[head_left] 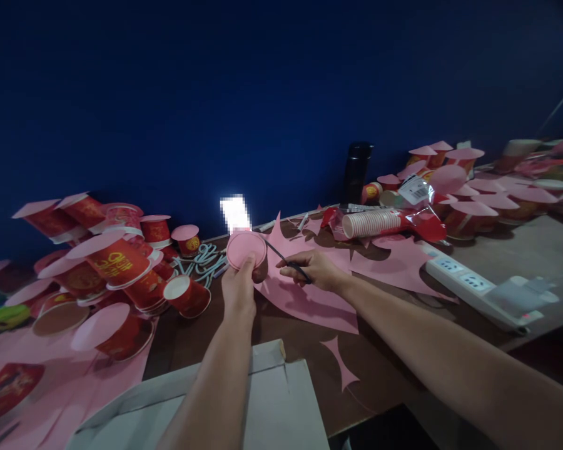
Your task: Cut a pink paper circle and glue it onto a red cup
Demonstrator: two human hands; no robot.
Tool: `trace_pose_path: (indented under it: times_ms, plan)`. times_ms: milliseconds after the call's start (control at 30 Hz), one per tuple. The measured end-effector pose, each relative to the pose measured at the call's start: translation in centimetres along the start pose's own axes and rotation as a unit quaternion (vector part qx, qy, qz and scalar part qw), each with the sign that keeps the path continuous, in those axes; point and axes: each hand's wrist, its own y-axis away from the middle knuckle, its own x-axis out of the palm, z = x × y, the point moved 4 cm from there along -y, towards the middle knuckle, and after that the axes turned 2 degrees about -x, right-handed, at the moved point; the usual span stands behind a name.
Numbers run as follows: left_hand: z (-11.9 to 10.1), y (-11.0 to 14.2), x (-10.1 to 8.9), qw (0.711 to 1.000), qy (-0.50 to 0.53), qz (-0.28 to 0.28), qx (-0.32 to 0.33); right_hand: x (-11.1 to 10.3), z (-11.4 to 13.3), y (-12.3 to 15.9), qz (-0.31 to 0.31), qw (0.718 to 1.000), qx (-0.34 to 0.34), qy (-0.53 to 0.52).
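Observation:
My left hand (241, 284) is closed around a paper cup (261, 271) with a round pink paper disc (246, 250) over its end, the thumb pressed on the disc's lower edge. In my right hand (315, 270) are dark scissors (284, 257), their blades pointing up and left to the disc's right edge. Whether the blades touch the paper I cannot tell. Below and behind both hands lies a large pink paper sheet (304, 300) with curved cut edges. A small pink offcut (341, 365) rests on the brown table (281, 331) nearer to me.
Several red cups with pink discs (117, 256) crowd the left; more (473, 209) stand far right. Nearer are a lone red cup (187, 296) and pale cords (207, 259). A bagged cup stack (373, 224), black flask (358, 172), power strip (469, 284) and grey box (281, 400) surround the work.

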Motion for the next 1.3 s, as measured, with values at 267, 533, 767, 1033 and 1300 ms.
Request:
trace_pose_path:
  times_ms: [267, 533, 767, 1033, 1300]
  plan:
    - [-0.2, 0.1, -0.1, 0.999, -0.042, -0.013, -0.01, 0.4, 0.3, 0.3, 0.01, 1.0, 0.004, -0.001]
    - [-1.0, 0.8, 0.3, 0.995, -0.09, -0.006, 0.033, 0.6, 0.7, 0.6, 0.01, 1.0, 0.002, -0.023]
    - [-1.6, 1.6, 0.7, 0.991, -0.133, 0.015, 0.013, 0.4, 0.6, 0.5, -0.001, 1.0, -0.005, -0.024]
    - [-1.4, 1.5, 0.7, 0.992, -0.123, 0.007, 0.01, 0.7, 0.4, 0.5, 0.002, 0.999, 0.002, -0.053]
    - [-1.8, 2.0, 1.0, 0.993, -0.117, 0.021, -0.021, 0.5, 0.4, 0.4, -0.013, 0.999, 0.006, -0.042]
